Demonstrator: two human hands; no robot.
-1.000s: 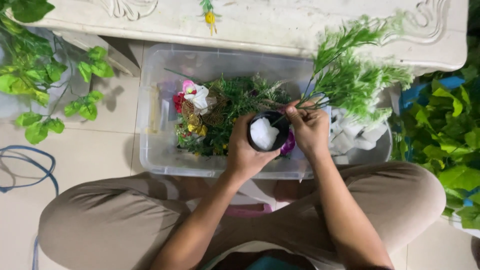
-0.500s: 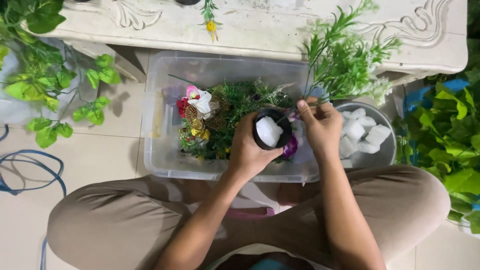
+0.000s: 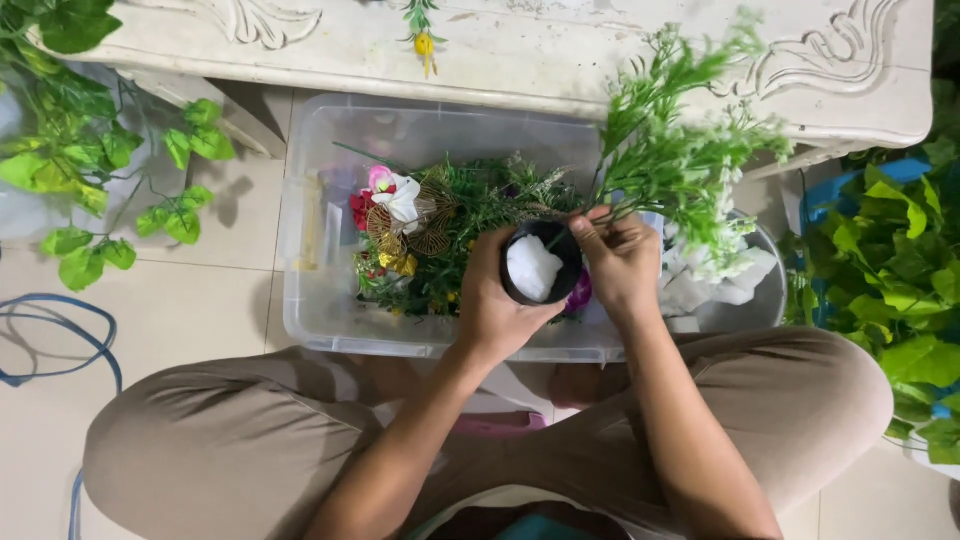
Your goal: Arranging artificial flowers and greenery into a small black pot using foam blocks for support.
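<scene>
My left hand (image 3: 497, 295) grips a small black pot (image 3: 541, 262) with a white block inside it, held over the clear plastic bin (image 3: 320, 310). My right hand (image 3: 620, 262) pinches the stems of a green artificial plant sprig (image 3: 680, 150) right at the pot's rim; the sprig's leafy top sticks up and to the right. The stem tips touch or enter the white block, though I cannot tell how deep. Inside the bin lie artificial greenery and flowers (image 3: 410, 225) in pink, white, red and gold.
A carved white table (image 3: 560, 50) runs along the top, behind the bin. A grey bowl with white chunks (image 3: 740, 290) sits right of the bin. Leafy green vines (image 3: 90, 160) hang at left, more foliage (image 3: 890, 290) at right. A blue cable (image 3: 50, 340) lies on the tiled floor.
The sprig has swung upright, from lying over the bowl to standing above the pot. Both hands stayed at the pot.
</scene>
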